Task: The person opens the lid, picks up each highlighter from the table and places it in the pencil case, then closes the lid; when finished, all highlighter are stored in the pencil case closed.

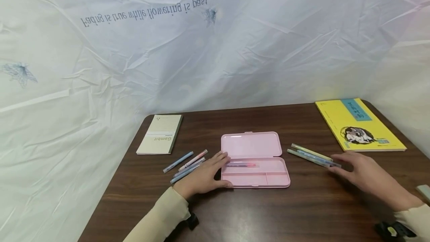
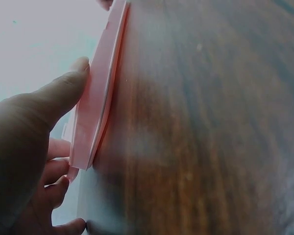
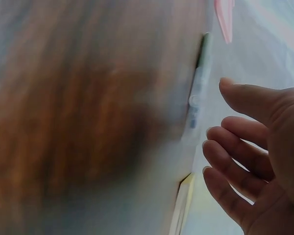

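Observation:
A pink pencil case (image 1: 246, 179) lies with its lid (image 1: 251, 144) folded back on the dark wooden table. Clear pens with pink ends (image 1: 242, 164) rest in its long rear compartment. My left hand (image 1: 205, 173) holds the case's left end, its thumb (image 2: 68, 90) against the front wall and the other fingers round the side. At the right ends of a small group of pens (image 1: 310, 155), yellow, green and blue, hovers my right hand (image 1: 364, 171). Its fingers are loosely bent, and the right wrist view shows a gap between thumb and fingers with nothing held.
Several blue and pink pens (image 1: 179, 161) lie left of the case, partly beside my left wrist. A cream notepad (image 1: 159, 133) sits at the back left, and a yellow book (image 1: 361, 124) at the back right. A pale object (image 1: 424, 191) shows at the right edge.

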`<state>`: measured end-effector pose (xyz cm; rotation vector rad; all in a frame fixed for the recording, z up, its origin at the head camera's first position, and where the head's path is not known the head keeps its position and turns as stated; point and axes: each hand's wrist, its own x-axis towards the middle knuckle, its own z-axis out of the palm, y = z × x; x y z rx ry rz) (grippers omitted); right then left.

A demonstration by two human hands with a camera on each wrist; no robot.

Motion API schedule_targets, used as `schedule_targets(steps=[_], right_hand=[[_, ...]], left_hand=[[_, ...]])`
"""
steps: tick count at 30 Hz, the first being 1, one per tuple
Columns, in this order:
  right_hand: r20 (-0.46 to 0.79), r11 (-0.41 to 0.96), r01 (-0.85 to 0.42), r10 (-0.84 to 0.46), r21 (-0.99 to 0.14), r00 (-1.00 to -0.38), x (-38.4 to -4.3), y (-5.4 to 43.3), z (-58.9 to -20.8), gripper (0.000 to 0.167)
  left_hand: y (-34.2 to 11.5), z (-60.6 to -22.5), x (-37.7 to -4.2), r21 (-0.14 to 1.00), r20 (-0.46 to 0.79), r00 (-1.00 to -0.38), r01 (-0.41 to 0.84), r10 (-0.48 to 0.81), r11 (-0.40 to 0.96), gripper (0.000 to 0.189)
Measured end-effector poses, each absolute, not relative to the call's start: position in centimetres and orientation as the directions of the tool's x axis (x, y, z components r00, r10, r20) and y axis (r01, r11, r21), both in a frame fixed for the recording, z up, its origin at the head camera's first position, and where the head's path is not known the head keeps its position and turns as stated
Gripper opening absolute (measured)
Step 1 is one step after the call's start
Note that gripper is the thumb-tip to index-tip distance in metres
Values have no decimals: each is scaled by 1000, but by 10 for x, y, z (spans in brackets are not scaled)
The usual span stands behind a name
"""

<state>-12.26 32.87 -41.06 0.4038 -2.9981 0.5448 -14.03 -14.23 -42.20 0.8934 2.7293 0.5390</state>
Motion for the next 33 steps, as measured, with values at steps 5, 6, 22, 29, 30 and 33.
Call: schedule_targets(steps=[5,6,22,29,30,33], right_hand=[[119,898,-279,-254,-339,-960,-122,334,-416,44],[120,898,-279,-252,-340,-960,-122,335,-417,44],[73,913,-241,-230,-328,-971,-121,343,-421,41],[73,913,-249,-239,-322,-968,-121,343,-422,35],[73,912,-250,-239,-325,-968,-121,343,-422,35],[76,910,-250,-238,-330,-968,-122,343,-422,33]], left_hand=[[-142,-422,-141,405,-96,-793,521,602,752,89],[-142,-422,-141,404,-96,-793,521,601,752,89],[-141,-423,-141,403,-92,-792,525,604,750,89],[-141,-422,-142,409,-88,-790,527,607,745,89],[-141,-422,-142,409,-88,-790,527,607,745,89],[-141,-423,-142,412,-89,-789,526,608,744,89]])
